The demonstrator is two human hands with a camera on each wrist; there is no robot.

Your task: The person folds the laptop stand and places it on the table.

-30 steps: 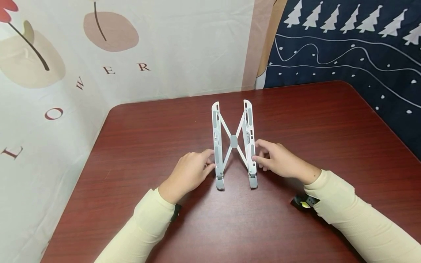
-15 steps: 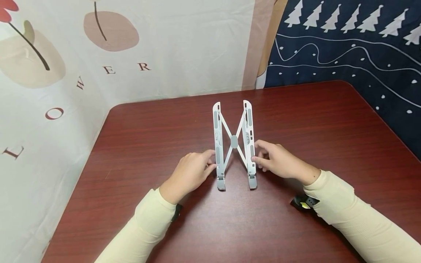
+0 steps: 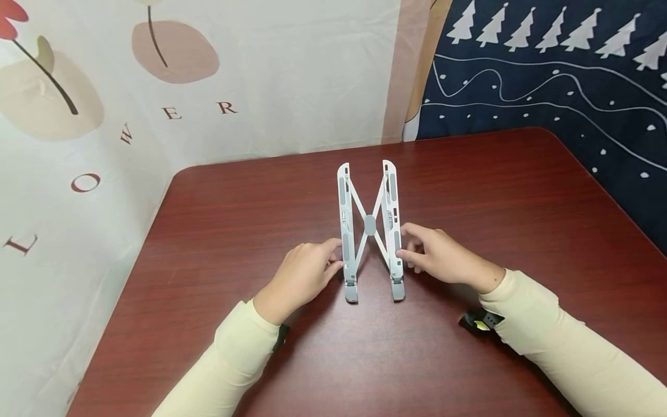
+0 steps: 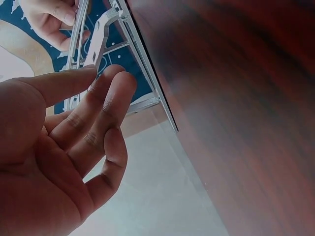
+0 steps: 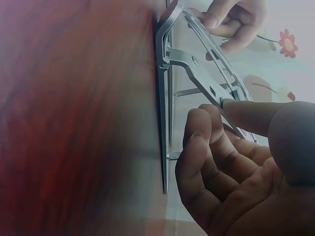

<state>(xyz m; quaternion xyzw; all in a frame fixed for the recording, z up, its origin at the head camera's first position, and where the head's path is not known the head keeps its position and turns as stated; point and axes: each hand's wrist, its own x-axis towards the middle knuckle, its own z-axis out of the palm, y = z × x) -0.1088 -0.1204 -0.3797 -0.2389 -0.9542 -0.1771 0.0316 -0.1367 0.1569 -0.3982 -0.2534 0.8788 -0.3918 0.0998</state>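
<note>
A silver laptop stand (image 3: pixel 370 225) stands unfolded on the table, two sloped rails joined by an X of crossbars with a grey oval hub. At the near part of the left rail, my left hand (image 3: pixel 302 272) holds it from outside by thumb and fingertips. My right hand (image 3: pixel 443 255) holds the right rail likewise, its thumb on the edge. In the left wrist view, the left thumb (image 4: pixel 74 83) meets the rail and the other fingers are bent below it. The right thumb (image 5: pixel 246 113) touches its rail in the right wrist view. Contact of the index fingertips is partly hidden.
The dark red wooden table (image 3: pixel 234 197) has rounded far corners. A pale printed cloth (image 3: pixel 292 75) hangs behind and left, a navy cloth with white trees (image 3: pixel 521 87) at the right. A black wrist device (image 3: pixel 479 321) shows under the right sleeve.
The stand's two rails have come slightly closer together, the left one shifting right and the right one shifting left. Both hands keep their hold and move little.
</note>
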